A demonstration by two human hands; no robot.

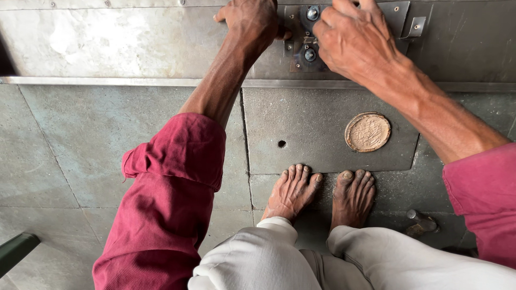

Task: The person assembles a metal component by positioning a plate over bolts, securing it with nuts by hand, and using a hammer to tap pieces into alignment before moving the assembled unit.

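A grey metal door panel rises at the top of the head view, with a dark lock plate carrying round knobs. My left hand is closed against the panel just left of the plate, its fingers curled; what it grips is hidden. My right hand covers the plate's right side, fingers bent over the lock fittings near a small metal latch. Both arms wear rolled-up maroon sleeves.
I stand barefoot on grey stone floor tiles. A round brown metal cover and a small hole sit in the slab ahead. A metal floor stop lies at right; a dark green bar at lower left.
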